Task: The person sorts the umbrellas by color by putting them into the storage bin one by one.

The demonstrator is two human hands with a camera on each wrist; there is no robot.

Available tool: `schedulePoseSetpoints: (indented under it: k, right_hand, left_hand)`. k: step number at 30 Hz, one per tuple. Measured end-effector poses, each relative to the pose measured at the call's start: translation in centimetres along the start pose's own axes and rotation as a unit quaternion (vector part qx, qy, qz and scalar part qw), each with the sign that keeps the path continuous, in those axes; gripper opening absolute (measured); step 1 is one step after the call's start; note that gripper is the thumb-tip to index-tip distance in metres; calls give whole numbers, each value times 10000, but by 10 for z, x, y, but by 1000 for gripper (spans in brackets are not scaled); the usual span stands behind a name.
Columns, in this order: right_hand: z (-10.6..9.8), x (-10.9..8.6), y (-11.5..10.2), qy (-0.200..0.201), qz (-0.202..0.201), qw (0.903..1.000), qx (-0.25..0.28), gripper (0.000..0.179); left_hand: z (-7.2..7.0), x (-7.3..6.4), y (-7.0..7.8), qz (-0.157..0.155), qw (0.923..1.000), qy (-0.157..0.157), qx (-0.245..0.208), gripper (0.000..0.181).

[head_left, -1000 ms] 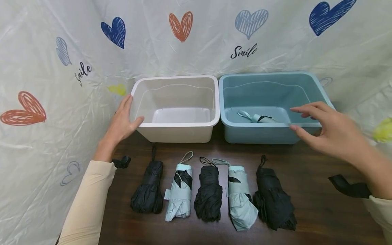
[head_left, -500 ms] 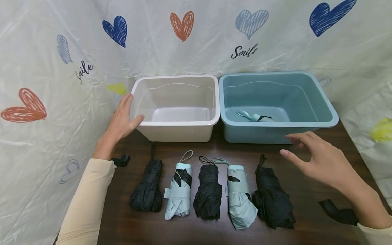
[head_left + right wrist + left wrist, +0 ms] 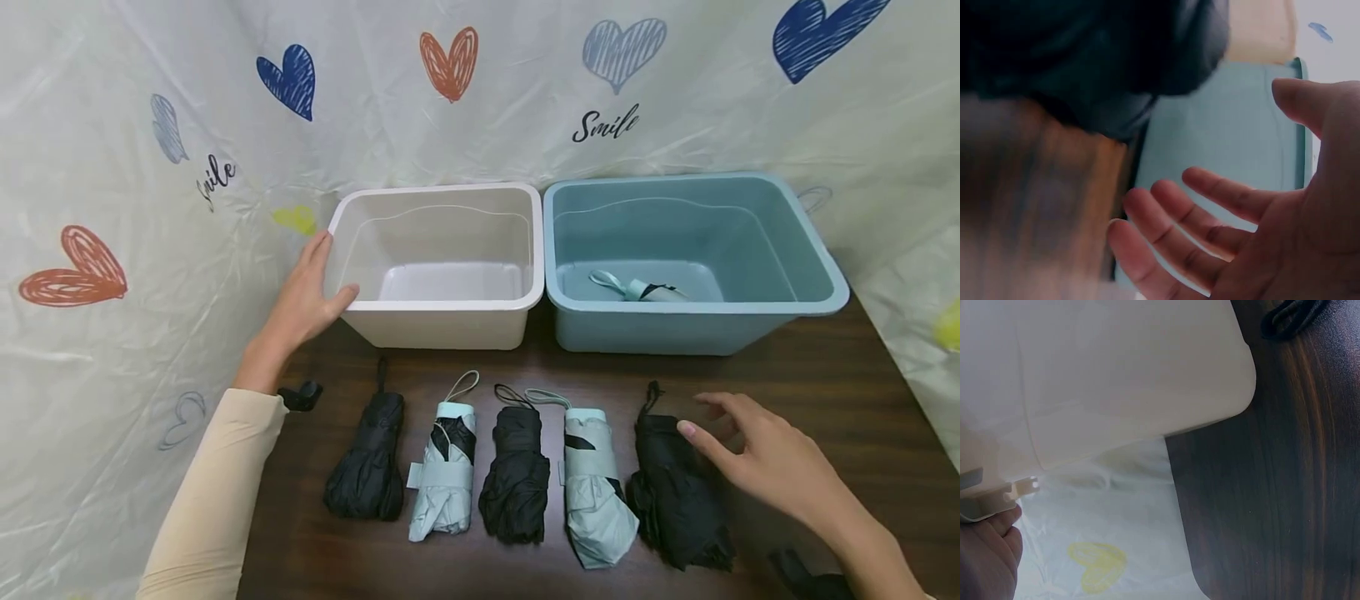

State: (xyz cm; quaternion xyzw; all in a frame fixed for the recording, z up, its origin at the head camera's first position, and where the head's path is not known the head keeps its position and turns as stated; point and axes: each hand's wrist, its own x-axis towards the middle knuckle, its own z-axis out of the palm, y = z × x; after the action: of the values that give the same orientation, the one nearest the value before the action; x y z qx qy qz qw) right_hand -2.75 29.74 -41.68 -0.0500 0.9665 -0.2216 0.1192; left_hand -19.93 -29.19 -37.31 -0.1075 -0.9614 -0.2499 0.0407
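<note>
My left hand rests against the left side of a white plastic bin, fingers extended along the rim and thumb at the front corner. In the left wrist view, fingertips show just under the bin's rim. On the right, my right hand hovers with parted fingers beside a folded black umbrella, holding nothing. That umbrella looms dark and blurred in the right wrist view, ahead of the spread fingers. To its left lies a pale mint folded umbrella with a wrist loop.
Further left in the row are a black umbrella, a mint umbrella and another black umbrella. A blue bin stands right of the white one, with a mint umbrella inside. A heart-printed sheet hangs behind.
My right hand has come back from over the blue bin's front rim, down toward the rightmost black umbrella. The left hand stays at the white bin; the view shifts slightly.
</note>
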Motion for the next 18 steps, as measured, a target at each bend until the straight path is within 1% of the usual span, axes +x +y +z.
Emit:
schedulePoseSetpoints:
  k: [3, 8, 13, 18]
  right_hand:
    - [6, -6, 1, -102, 144, 9998, -13, 74]
    - [15, -11, -3, -197, 266, 9994, -93, 79]
    - [26, -15, -9, -187, 416, 9989, -96, 84]
    - [39, -20, -14, -205, 594, 9980, -111, 94]
  left_hand:
    - [3, 0, 0, 10, 10000, 5, -44, 95]
    - [4, 3, -1, 26, 10000, 73, -47, 95]
    - [3, 3, -2, 54, 9999, 86, -98, 94]
    - [3, 3, -1, 118, 9998, 165, -86, 94]
